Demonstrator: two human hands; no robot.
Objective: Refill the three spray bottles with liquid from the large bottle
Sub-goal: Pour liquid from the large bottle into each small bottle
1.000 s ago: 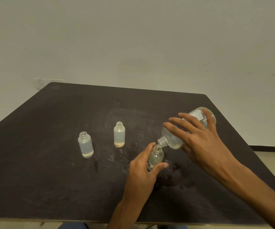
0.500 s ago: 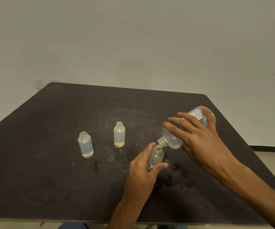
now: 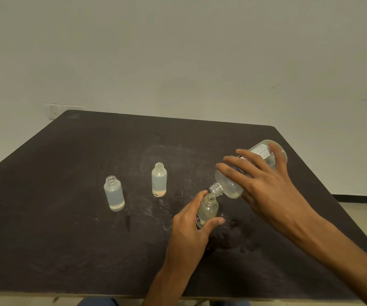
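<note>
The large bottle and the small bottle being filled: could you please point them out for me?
large bottle (image 3: 231, 188), head view, on its clear shoulder near the neck.
small bottle being filled (image 3: 209, 209), head view, on its clear body between thumb and fingers.

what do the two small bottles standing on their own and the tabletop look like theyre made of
Left small bottle and middle small bottle: probably frosted, translucent plastic, since the walls look milky and only a pale layer shows at the bottom; frosted glass cannot be ruled out. Both have threaded open necks. Tabletop: a dark matte board, likely laminate or painted wood, with pale scuffs and smears; the exact material is unclear.
</note>
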